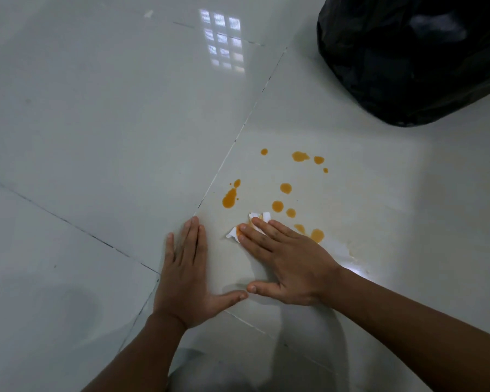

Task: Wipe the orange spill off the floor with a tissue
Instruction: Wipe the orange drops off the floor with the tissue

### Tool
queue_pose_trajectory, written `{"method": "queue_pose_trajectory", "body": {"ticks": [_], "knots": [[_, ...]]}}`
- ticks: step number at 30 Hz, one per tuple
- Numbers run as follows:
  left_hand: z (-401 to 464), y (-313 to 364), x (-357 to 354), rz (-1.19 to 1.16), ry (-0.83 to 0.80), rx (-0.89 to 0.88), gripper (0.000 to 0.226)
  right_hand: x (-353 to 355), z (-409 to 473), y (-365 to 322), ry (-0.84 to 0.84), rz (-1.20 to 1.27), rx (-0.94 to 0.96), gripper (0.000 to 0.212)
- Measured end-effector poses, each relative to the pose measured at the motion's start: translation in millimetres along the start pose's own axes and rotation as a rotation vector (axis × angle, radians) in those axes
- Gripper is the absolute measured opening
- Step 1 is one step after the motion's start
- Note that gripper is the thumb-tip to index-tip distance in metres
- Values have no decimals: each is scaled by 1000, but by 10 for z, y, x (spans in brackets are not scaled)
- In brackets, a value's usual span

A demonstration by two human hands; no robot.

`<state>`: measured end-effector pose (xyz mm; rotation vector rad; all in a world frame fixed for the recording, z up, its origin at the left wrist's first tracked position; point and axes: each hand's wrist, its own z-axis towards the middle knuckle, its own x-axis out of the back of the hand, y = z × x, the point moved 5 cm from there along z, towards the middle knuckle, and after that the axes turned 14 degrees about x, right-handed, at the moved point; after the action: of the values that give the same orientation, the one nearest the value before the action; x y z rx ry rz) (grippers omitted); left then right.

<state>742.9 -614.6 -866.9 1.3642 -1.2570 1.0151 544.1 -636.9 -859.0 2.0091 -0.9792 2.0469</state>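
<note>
Orange spill: scattered drops on the pale tiled floor, mostly beyond and to the right of the right hand.
Tissue: white, crumpled, already stained, pinned flat to the floor under the right fingers.
Right hand: fingers straight, pressing down, not curled round the tissue; the nearer hand to the spill.
Left hand: flat on the floor beside it, fingers spread, holding nothing, likely bracing.
Coming move: judged a push forward and rightward through the remaining drops.
Black bag: well apart, far right.
</note>
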Motion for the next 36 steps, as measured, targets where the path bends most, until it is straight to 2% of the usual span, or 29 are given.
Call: {"method": "queue_pose_trajectory", "body": {"ticks": [12,24,36], "knots": [[9,-40,-13,-32,-8,-1,137,150,520,172,-29,-113,58,86],[0,-36,-4,-34,6,-13,135,165,685,125,28,-108,-115,86],[16,-41,-41,-32,3,-7,136,225,778,234,-7,-82,-96,83]]}}
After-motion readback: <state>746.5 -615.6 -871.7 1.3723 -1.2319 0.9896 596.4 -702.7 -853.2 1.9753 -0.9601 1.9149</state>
